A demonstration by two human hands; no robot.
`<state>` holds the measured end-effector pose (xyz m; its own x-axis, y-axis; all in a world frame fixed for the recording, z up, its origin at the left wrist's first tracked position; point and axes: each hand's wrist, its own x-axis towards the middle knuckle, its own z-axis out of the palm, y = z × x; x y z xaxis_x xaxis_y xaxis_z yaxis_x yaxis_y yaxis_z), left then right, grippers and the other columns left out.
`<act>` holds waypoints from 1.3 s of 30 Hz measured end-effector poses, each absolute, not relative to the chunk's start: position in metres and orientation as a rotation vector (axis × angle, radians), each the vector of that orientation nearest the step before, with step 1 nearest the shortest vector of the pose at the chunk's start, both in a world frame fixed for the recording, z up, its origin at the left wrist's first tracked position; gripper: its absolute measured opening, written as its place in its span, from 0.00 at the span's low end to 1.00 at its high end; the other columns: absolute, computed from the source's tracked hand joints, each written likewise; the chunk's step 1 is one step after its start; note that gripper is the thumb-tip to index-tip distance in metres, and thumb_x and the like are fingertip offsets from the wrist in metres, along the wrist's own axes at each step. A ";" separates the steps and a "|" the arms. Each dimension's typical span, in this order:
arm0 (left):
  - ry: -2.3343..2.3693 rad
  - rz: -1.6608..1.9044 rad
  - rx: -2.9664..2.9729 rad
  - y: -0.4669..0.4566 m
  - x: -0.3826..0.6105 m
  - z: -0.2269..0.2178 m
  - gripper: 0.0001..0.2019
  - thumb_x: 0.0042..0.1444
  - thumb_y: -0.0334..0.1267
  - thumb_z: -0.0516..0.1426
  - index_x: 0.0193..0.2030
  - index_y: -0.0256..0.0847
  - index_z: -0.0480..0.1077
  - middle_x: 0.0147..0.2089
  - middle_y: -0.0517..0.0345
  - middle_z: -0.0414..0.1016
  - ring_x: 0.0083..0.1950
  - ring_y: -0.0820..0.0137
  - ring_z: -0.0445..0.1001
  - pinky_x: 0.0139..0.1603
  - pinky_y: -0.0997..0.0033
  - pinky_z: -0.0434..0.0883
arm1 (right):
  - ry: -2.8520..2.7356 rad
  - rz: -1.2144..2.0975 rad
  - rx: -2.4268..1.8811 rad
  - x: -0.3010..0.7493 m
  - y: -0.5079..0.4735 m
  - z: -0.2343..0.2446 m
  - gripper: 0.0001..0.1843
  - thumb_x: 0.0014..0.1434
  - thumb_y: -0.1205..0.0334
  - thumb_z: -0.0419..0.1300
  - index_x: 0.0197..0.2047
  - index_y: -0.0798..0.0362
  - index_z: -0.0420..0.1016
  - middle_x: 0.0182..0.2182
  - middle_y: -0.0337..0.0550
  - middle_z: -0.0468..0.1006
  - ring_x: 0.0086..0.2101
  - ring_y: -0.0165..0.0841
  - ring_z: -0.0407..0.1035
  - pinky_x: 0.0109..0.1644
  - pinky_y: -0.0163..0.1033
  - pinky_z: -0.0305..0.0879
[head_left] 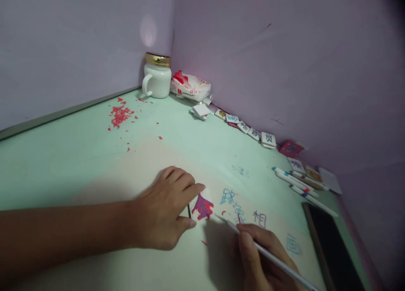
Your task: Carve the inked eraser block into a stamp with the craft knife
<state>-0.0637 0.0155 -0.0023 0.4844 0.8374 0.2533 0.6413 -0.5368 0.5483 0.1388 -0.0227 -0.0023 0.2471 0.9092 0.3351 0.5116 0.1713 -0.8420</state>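
My left hand (166,208) rests on the table, thumb and index finger bracketing the edges of a small piece with a ragged red and purple patch (203,207). A short dark line shows beside the patch, close to the palm; the piece's outline is hard to make out against the pale surface. In my right hand (264,255) is a slim, pale pen-like tool (280,263), held like a pencil. Its thin pointed tip is just right of the red patch. A few red shavings (204,242) lie near the tip.
Red scraps (120,116) are heaped at the back left. A white lidded mug (158,80) and a tissue pack (191,87) stand in the corner. Character tiles (268,138) line the wall. Markers (295,183) and a dark phone-like slab (332,246) lie right. Characters (260,218) mark the tabletop.
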 end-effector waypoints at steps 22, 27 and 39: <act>1.280 0.782 2.564 0.021 -0.063 -0.007 0.18 0.53 0.40 0.59 0.50 0.39 0.66 0.49 0.45 0.69 0.49 0.52 0.68 0.51 0.46 0.65 | -1.207 1.314 -1.053 0.154 -0.001 0.003 0.07 0.57 0.56 0.62 0.35 0.51 0.77 0.25 0.38 0.79 0.27 0.29 0.73 0.32 0.32 0.68; 1.278 0.801 2.552 0.022 -0.066 -0.013 0.25 0.50 0.40 0.61 0.54 0.40 0.63 0.55 0.44 0.67 0.54 0.50 0.66 0.54 0.45 0.64 | -1.186 1.416 -1.270 0.154 -0.002 0.012 0.11 0.59 0.55 0.60 0.42 0.50 0.67 0.26 0.35 0.77 0.20 0.25 0.65 0.24 0.30 0.60; 1.145 1.023 2.513 0.011 -0.067 -0.007 0.20 0.62 0.43 0.56 0.57 0.42 0.58 0.51 0.46 0.63 0.48 0.59 0.70 0.48 0.63 0.73 | -0.826 1.740 -1.361 0.147 -0.003 0.020 0.29 0.41 0.39 0.71 0.35 0.55 0.73 0.17 0.27 0.64 0.14 0.18 0.44 0.16 0.27 0.38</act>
